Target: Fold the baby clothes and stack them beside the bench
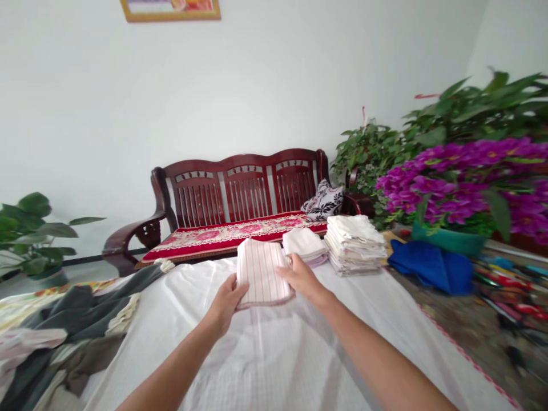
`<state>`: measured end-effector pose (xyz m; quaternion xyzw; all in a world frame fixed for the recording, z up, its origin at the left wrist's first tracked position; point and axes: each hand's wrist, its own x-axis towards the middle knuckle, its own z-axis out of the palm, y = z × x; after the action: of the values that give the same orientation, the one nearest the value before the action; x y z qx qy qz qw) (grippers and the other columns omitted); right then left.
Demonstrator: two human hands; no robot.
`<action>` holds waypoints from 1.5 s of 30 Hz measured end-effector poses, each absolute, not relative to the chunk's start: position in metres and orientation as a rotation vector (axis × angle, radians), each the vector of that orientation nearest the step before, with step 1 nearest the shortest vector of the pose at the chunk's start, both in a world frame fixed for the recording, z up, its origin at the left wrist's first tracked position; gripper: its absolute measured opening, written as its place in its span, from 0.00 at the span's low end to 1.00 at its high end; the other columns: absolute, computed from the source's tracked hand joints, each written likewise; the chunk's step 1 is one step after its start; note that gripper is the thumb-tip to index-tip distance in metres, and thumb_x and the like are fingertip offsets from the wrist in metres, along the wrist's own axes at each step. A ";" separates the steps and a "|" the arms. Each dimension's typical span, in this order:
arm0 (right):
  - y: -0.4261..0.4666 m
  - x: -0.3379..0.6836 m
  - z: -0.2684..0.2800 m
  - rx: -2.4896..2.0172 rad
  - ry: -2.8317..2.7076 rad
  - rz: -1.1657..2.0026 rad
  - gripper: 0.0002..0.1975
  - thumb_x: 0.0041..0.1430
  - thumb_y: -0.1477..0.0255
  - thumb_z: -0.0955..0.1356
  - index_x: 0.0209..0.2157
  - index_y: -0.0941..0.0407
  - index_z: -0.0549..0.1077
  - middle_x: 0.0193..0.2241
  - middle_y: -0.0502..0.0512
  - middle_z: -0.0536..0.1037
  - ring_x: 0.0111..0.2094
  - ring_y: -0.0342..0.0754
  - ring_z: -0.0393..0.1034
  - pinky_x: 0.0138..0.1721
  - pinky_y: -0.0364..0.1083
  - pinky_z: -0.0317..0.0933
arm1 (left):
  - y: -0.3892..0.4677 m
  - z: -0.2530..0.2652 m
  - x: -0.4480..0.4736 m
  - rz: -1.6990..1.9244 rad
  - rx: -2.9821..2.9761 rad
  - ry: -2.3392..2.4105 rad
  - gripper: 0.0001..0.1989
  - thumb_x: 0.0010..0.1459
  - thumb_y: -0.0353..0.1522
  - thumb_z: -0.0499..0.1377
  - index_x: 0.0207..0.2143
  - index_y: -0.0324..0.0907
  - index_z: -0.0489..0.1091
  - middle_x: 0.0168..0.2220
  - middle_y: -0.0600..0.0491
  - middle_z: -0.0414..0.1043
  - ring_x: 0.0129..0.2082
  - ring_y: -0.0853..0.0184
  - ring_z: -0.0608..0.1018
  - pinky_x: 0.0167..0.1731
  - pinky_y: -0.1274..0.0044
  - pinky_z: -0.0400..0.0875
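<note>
Both of my hands hold a folded white cloth with thin pink stripes above a white sheet that covers the table. My left hand grips its lower left corner. My right hand holds its right edge. Just behind the cloth lies a small pile of folded cloths, and to the right of that stands a taller stack of folded white cloths.
A heap of unfolded dark and light clothes lies at the left. A blue cloth, a pot of purple flowers and green plants sit at the right. A dark red wooden bench stands against the wall behind.
</note>
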<state>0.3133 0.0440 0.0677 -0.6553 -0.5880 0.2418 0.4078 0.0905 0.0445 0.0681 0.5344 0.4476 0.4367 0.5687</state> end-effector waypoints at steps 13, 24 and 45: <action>0.152 0.410 0.142 -2.186 -1.423 0.118 0.26 0.63 0.74 0.64 0.62 0.60 0.61 0.57 0.74 0.71 0.57 0.61 0.68 0.53 0.55 0.61 | 0.160 0.091 0.241 1.070 1.147 0.792 0.22 0.45 0.22 0.63 0.45 0.39 0.71 0.33 0.52 0.76 0.30 0.71 0.77 0.34 0.78 0.75; 0.148 0.428 0.104 -2.292 -1.542 -0.091 0.28 0.62 0.80 0.59 0.64 0.65 0.59 0.56 0.79 0.70 0.58 0.63 0.66 0.54 0.57 0.60 | 0.185 0.042 0.268 1.068 1.434 1.085 0.25 0.49 0.22 0.63 0.52 0.33 0.71 0.29 0.51 0.75 0.31 0.64 0.79 0.39 0.69 0.76; 0.163 0.438 0.058 -2.299 -1.859 -0.164 0.34 0.69 0.60 0.56 0.68 0.68 0.54 0.69 0.70 0.53 0.70 0.58 0.46 0.67 0.51 0.40 | 0.162 0.014 0.246 0.702 2.610 1.033 0.29 0.67 0.33 0.49 0.68 0.36 0.52 0.70 0.38 0.52 0.71 0.57 0.53 0.68 0.62 0.53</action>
<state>0.4377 0.1626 0.0585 -0.7733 -0.6252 -0.0552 0.0902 0.2460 0.1619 0.0138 0.8951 0.3543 0.2407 0.1240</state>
